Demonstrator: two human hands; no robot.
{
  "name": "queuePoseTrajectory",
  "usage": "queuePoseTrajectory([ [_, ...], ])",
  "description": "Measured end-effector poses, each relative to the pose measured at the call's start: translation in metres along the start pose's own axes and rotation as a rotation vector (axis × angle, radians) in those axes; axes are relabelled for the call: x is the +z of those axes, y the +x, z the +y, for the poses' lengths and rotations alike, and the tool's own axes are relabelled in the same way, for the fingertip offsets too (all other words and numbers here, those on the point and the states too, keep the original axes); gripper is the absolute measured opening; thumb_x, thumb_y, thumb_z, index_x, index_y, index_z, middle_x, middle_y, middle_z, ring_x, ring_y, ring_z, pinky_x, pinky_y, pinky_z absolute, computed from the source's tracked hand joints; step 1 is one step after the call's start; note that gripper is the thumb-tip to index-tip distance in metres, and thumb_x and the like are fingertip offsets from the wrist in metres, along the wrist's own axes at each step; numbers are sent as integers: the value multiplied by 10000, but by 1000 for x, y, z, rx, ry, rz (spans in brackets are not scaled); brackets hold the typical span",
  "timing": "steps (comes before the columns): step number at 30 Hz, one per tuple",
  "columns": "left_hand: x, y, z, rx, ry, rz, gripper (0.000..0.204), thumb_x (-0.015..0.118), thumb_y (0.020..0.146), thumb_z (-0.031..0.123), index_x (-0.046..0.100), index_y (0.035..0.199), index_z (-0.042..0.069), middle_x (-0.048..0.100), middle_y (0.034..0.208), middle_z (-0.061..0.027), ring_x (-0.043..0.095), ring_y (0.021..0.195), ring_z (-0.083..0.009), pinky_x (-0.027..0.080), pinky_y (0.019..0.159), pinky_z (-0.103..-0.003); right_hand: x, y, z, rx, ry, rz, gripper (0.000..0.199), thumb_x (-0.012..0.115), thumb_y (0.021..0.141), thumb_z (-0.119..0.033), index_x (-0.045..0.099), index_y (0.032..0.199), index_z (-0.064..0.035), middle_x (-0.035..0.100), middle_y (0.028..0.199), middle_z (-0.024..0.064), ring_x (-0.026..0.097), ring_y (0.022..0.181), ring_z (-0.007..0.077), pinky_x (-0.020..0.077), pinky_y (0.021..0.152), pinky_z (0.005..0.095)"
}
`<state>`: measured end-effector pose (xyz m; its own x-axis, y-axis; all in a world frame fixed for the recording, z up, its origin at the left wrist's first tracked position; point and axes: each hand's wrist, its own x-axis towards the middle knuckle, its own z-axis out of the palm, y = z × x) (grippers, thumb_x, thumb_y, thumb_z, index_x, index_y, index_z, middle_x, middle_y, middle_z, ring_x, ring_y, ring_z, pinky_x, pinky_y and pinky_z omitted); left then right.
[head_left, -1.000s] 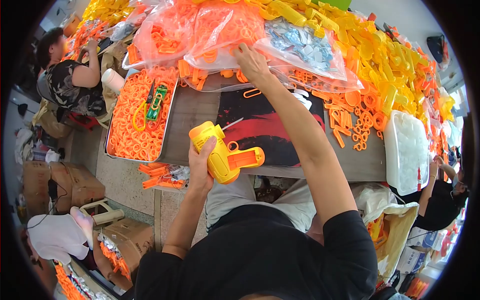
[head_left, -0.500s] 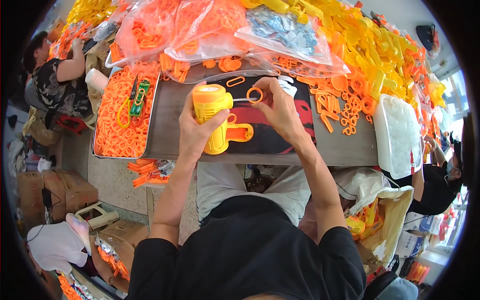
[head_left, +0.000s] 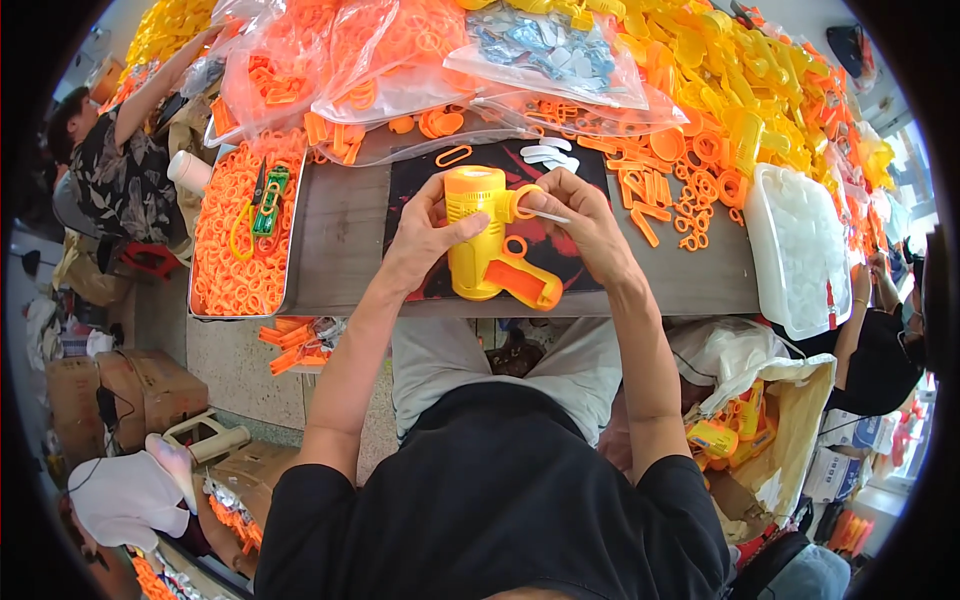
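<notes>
My left hand (head_left: 425, 238) is wrapped around a yellow plastic toy gun body (head_left: 478, 245) with an orange top, upright over the dark red-and-black mat. Its handle slants down to the right, and a small orange ring shows by the trigger. In the pinched fingers of my right hand (head_left: 592, 222) is a larger orange ring (head_left: 519, 200), pressed against the body's right side near the top. A thin whitish stick (head_left: 550, 216) sticks out under those fingers; whether they grip it too I cannot tell. Behind lie an orange oval loop (head_left: 454, 156) and white oval pieces (head_left: 550, 153).
A tray of orange rings (head_left: 236, 280) at left carries a green-handled tool (head_left: 270, 200). Bags of orange parts (head_left: 390, 60) and yellow parts (head_left: 700, 60) heap up behind. A white tub (head_left: 800, 250) stands right, a sack of yellow bodies (head_left: 800, 440) below. People work on both sides.
The toy body has moved right and its handle now tilts downward. The orange ring, held apart on the right before, is now against the body's side. The white pieces behind show more fully.
</notes>
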<state>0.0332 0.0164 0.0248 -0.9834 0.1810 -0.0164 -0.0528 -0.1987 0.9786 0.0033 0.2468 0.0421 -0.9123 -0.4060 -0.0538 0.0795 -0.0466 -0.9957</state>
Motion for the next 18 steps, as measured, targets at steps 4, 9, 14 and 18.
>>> queuePoseTrajectory([
  [4, 6, 8, -8, -1, 37, -38, 676, 823, 848, 202, 501, 1414, 22, 634, 1284, -85, 613, 1160, -148, 467, 1049, -325, 3, -2, 16, 44, 365, -50, 171, 675, 1001, -228, 616, 977, -68, 646, 922, -15, 521, 747, 24, 419, 652, 193],
  [9, 13, 13, -19, 48, -240, -47, 866, 795, 875, 141, 277, 1562, 42, 564, 1355, -96, 616, 1143, -167, 486, 1026, -325, 18, -3, 36, -165, 189, 72, 142, 690, 986, -154, 597, 985, -47, 624, 945, -16, 577, 826, 40, 485, 733, 220],
  [14, 39, 13, -36, 211, -60, 106, 932, 823, 860, 101, 223, 1572, 69, 550, 1307, -98, 615, 1093, -162, 536, 928, -291, 35, -11, 40, -241, 4, 202, 258, 725, 955, -149, 548, 1077, -7, 579, 991, 38, 595, 837, 102, 518, 741, 270],
  [18, 52, 9, -37, 336, -130, 147, 915, 846, 842, 153, 267, 1546, 71, 552, 1285, -94, 597, 1109, -166, 519, 960, -303, 44, -13, 48, -241, 242, 169, 521, 621, 1027, -289, 378, 1415, -41, 470, 1383, 141, 485, 1290, 215, 415, 1081, 364],
])
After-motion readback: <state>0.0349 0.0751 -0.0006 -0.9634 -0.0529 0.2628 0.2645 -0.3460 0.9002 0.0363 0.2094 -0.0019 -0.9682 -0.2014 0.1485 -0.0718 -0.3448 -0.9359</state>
